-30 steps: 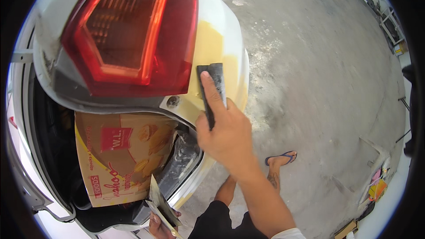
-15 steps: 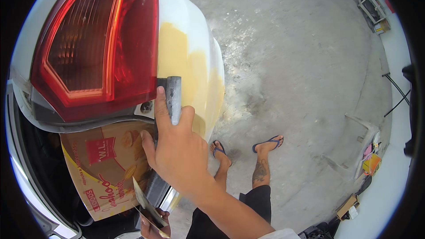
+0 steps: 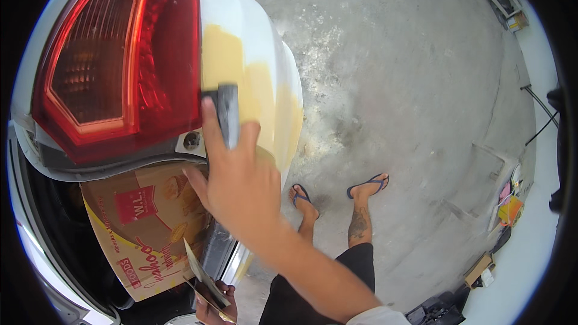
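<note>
My right hand [image 3: 244,186] holds a grey, narrow sanding block [image 3: 228,117] against the car's rear corner, fingers spread along it. A dark strip sticks out of its top left, by the red tail light [image 3: 171,42]. Under and around the block lies a smooth yellow filler patch [image 3: 221,54] on the white body panel [image 3: 223,6]. Low in the view, my left hand [image 3: 224,312] is closed round thin folded sheets [image 3: 206,286], beige and dark, that look like sandpaper. The left fingers are partly hidden by the sheets.
A printed brown cardboard box [image 3: 150,229] sits in the open boot, close to my right thumb. My feet, in blue flip-flops [image 3: 379,183], stand on the grey concrete floor [image 3: 409,96]. Along the right wall are a small open carton [image 3: 480,269] and a black metal stand [image 3: 542,105].
My right hand has slid the block a little farther up the filler beside the tail light. The whole view has shifted slightly. My left hand keeps its hold on the sheets.
</note>
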`<action>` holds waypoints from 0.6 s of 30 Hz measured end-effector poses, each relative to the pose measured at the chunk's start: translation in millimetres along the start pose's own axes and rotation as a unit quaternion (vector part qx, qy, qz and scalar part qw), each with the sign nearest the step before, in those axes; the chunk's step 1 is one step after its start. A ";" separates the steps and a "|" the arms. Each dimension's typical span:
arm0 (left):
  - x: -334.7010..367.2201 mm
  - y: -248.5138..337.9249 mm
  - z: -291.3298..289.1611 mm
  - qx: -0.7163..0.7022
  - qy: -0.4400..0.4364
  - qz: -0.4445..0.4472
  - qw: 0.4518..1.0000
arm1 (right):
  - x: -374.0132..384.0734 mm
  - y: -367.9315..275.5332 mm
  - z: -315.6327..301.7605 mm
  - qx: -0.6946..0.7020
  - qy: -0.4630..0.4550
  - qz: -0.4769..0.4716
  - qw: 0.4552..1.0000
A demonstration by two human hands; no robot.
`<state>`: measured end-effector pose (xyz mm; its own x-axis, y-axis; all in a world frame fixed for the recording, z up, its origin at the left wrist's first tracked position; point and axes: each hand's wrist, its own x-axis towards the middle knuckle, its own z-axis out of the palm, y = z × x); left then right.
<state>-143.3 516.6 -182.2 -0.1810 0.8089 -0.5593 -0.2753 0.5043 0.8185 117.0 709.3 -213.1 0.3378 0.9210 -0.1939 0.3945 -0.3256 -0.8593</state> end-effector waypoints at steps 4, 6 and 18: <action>3.4 -0.5 5.1 0.000 -0.005 0.001 1.000 | 7.0 0.7 -4.1 -0.024 -0.031 0.007 0.999; 3.3 2.3 8.4 -0.015 -0.049 0.009 0.999 | 11.2 0.9 -6.8 -0.025 -0.007 0.000 1.000; 0.4 0.2 9.0 -0.011 -0.021 0.029 0.999 | 58.5 23.1 -76.3 -0.127 -0.091 0.003 0.988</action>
<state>-134.9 519.8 -181.1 -0.1584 0.8484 -0.5051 -0.2865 0.4501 0.8458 211.1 739.3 -208.2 0.1918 0.9342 -0.3007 0.6027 -0.3539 -0.7152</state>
